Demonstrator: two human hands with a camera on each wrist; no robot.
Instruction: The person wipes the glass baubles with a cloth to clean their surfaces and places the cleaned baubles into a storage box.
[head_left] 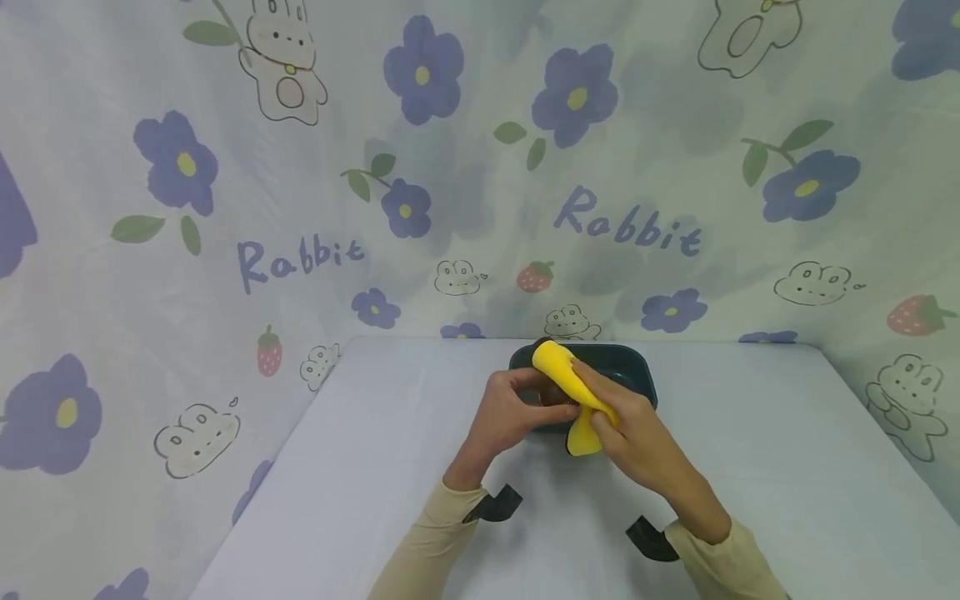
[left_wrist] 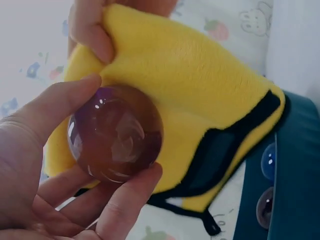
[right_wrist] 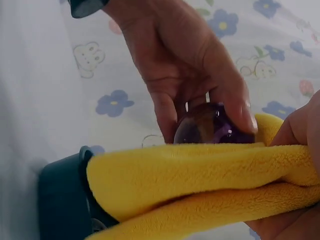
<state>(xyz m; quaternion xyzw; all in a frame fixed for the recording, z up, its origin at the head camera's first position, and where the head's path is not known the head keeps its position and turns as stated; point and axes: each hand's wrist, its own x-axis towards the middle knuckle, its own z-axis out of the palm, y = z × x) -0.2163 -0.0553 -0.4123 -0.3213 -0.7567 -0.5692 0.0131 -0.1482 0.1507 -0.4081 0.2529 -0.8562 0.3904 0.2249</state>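
Observation:
My left hand [head_left: 504, 417] holds a see-through purple glass ball [left_wrist: 117, 135], with the thumb on one side and the fingertips on the other. My right hand [head_left: 641, 437] grips a yellow cloth [head_left: 564, 371] with dark trim. In the left wrist view the cloth spreads out behind the ball, close against it. The right wrist view shows the cloth folded in front, hiding the lower part of the ball. Both hands are over the near side of a dark green basin [head_left: 643, 375].
Inside the basin, a blue ball [left_wrist: 269, 162] and a darker ball [left_wrist: 265, 209] show in the left wrist view. The basin stands on a white-covered table [head_left: 375, 467], near its back edge. A patterned curtain [head_left: 465, 167] hangs behind.

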